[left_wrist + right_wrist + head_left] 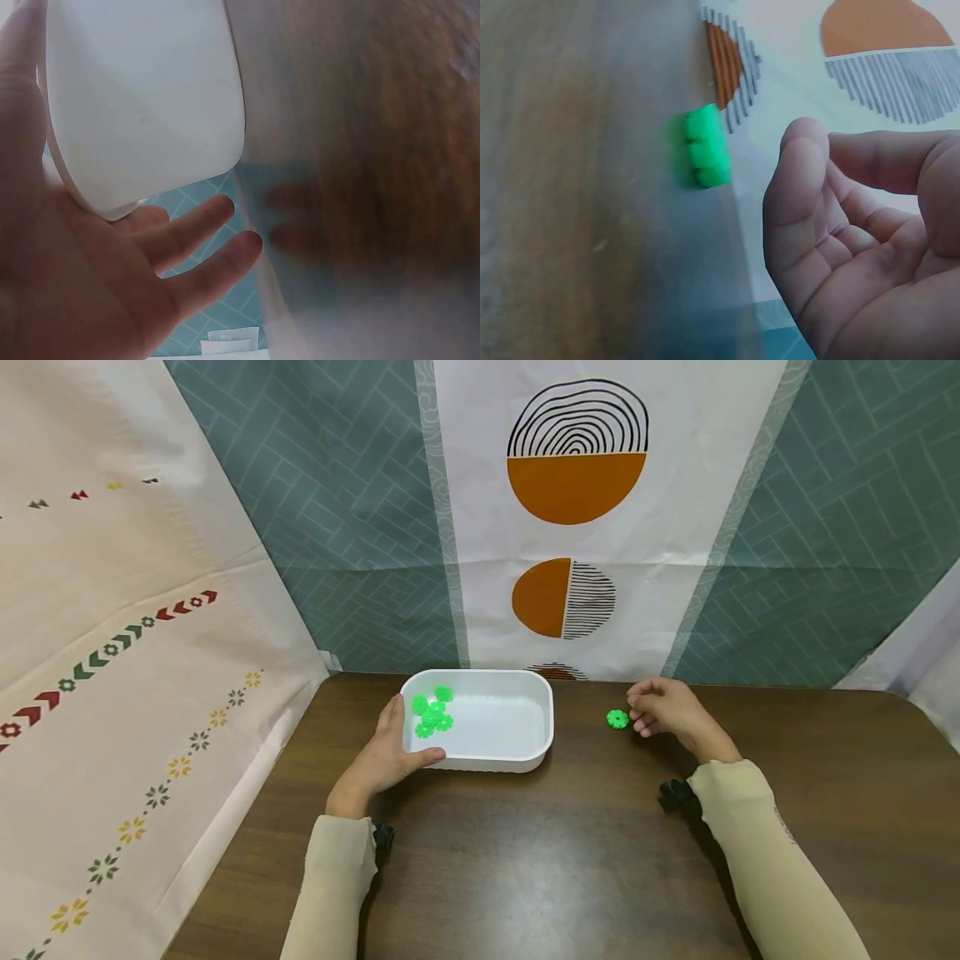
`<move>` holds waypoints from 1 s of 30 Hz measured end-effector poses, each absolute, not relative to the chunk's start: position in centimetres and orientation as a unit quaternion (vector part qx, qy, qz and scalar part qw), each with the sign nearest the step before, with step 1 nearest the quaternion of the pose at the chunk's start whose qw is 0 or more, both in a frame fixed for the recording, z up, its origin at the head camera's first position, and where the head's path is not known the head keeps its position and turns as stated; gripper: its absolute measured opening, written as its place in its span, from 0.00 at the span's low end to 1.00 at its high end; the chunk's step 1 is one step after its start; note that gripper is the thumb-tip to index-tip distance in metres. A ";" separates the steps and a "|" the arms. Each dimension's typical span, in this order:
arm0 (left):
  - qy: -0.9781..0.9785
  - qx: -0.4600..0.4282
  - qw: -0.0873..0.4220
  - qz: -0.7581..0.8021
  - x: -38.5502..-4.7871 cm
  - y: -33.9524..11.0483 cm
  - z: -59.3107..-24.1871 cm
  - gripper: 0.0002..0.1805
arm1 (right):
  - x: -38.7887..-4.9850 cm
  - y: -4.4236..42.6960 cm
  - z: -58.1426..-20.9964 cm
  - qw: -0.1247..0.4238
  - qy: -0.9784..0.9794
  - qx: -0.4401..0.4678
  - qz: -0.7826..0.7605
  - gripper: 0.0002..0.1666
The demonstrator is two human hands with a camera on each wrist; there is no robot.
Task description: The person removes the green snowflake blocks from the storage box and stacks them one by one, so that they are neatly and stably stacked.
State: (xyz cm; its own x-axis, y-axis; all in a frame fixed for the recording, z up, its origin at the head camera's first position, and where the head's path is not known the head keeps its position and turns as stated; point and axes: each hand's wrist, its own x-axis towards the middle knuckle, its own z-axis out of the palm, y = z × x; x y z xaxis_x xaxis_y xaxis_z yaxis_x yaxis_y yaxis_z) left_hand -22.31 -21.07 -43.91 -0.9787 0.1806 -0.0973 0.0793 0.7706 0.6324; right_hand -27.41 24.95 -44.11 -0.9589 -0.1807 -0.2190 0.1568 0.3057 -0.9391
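Observation:
Around the left end of a white tray [498,760] lies the left hand [384,758], its thumb over the front rim and its fingers along the side; the left wrist view has this hand [112,270] against the tray's outer wall [142,97]. Several green notched discs [435,714] sit together at the tray's left. One more green disc [617,719] rests on the table to the right of the tray. Just beside it, not touching, is the right hand [671,710]. Up close, that hand [870,232] has thumb and index tips together, nothing visible between them, the disc [707,146] apart.
The brown wooden table [525,860] ends at the back against a hanging teal and white cloth [480,527] with orange half circles. At the left hangs a cream cloth [150,693] with embroidered motifs. Dark wrist devices [677,794] are on both forearms.

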 end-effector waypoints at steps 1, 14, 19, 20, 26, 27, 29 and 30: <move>0.937 0.068 0.077 0.333 -22.3 -21.1 -43.9 0.71 | -27.4 24.9 -43.9 0.140 0.793 -0.012 -0.592 0.21; 0.936 0.062 0.076 0.338 -22.0 -21.2 -43.8 0.71 | -27.7 22.3 -39.6 0.108 0.783 -0.070 -0.608 0.14; 0.936 0.065 0.075 0.338 -22.1 -21.1 -43.7 0.71 | -28.2 20.9 -37.8 0.102 0.796 -0.087 -0.591 0.15; 0.936 0.065 0.075 0.339 -22.1 -21.0 -43.7 0.71 | -28.4 20.5 -37.5 0.102 0.797 -0.090 -0.589 0.15; 0.935 0.066 0.074 0.342 -22.2 -20.9 -43.7 0.72 | -29.0 18.4 -36.1 0.109 0.794 -0.110 -0.588 0.15; 0.935 0.066 0.074 0.342 -22.2 -20.9 -43.7 0.72 | -29.1 18.0 -35.8 0.111 0.794 -0.116 -0.587 0.15; 0.934 0.067 0.073 0.342 -22.2 -20.9 -43.7 0.72 | -29.3 17.3 -35.4 0.113 0.794 -0.126 -0.584 0.15; 0.935 0.068 0.073 0.342 -22.2 -20.9 -43.7 0.72 | -29.4 16.9 -35.2 0.113 0.794 -0.131 -0.583 0.15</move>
State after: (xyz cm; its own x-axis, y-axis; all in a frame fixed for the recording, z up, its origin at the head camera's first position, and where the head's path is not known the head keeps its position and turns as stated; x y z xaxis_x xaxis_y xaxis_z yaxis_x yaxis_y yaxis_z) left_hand -22.18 -20.86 -43.73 -0.9802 0.1763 -0.0896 0.0770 0.7574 0.6484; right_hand -29.41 16.90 -35.23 -0.9399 -0.3404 -0.0268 -0.0765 0.2865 -0.9550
